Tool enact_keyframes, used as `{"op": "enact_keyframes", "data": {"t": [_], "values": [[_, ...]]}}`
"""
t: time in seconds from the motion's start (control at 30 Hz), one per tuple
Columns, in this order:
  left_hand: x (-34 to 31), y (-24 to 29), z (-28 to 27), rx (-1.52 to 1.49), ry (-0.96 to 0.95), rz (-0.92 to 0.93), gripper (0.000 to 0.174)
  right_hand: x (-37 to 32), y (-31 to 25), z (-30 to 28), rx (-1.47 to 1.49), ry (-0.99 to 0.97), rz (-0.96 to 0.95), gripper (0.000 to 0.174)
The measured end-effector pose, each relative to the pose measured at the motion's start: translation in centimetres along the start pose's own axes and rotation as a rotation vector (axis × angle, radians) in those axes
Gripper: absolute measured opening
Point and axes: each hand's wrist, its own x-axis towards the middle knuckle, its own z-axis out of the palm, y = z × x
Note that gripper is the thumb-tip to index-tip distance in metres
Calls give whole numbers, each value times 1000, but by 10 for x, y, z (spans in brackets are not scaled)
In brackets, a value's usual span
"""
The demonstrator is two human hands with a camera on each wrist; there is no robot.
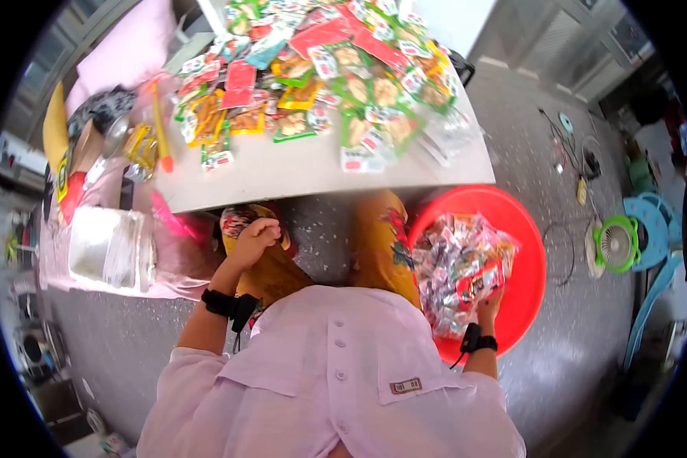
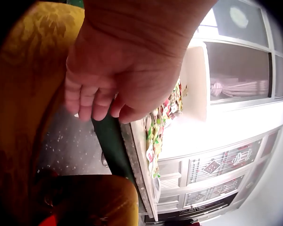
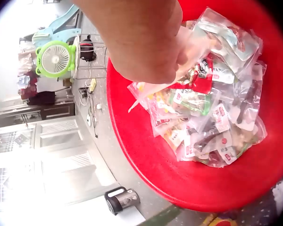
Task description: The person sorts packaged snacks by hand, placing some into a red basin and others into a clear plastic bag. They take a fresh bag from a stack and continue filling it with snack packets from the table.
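Observation:
Over the lap near the table edge, the left hand [image 1: 256, 240] hangs with loosely bent fingers and holds nothing. Its palm and fingers [image 2: 100, 101] show in the left wrist view. On the other side, the right hand [image 1: 490, 308] reaches into a red basin [image 1: 530, 267] filled with small clear snack packets [image 1: 443, 259]. There it grips a translucent plastic packet [image 3: 153, 89], whose edge sticks out under the hand. A red-fronted packet [image 3: 198, 80] lies right at the fingers; the fingertips are partly hidden behind the hand.
A white table [image 1: 282, 174] bears a heap of colourful snack packets [image 1: 298, 84]. At the left are a white foam box [image 1: 107, 248] and an orange-tipped yellow stick [image 1: 162, 137]. A green fan [image 1: 617, 243], cables [image 1: 580, 153] and a blue chair [image 1: 656, 221] stand on the right.

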Motion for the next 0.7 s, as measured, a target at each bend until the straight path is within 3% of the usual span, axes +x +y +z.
{"op": "enact_keyframes", "data": {"t": [0.03,0.07,0.17,0.2,0.23,0.27,0.33,0.37,0.43,0.47,0.53,0.7], "values": [[-5,4,-6,-22,33,21,24,10,25,26,-303,-3,-81,22],[-9,7,-12,-43,63,40,23,4,-6,21,338,-211,284,11],[-19,-6,-60,-23,307,219,20,7,-98,-8,549,-425,291,8],[-28,2,-80,137,471,145,20,14,-125,-17,575,-479,317,9],[-26,-30,-124,498,592,341,24,25,-133,-13,630,-496,255,10],[-36,-25,-148,609,743,330,26,20,-185,-41,634,-497,251,12],[-55,-20,-205,898,956,383,33,28,-238,-61,660,-548,65,13],[-62,-36,-239,1091,1107,337,35,30,-264,-67,674,-549,32,15],[-81,-52,-283,1228,1303,64,41,27,-322,-83,680,-580,-65,15],[-89,-61,-297,1260,1344,-139,44,23,-348,-90,671,-611,-130,13],[-103,-64,-304,1189,1232,-408,46,19,-381,-83,830,-675,-228,10],[-115,-45,-298,1185,1275,-318,45,-9,-440,-66,909,-753,-412,8]]}}
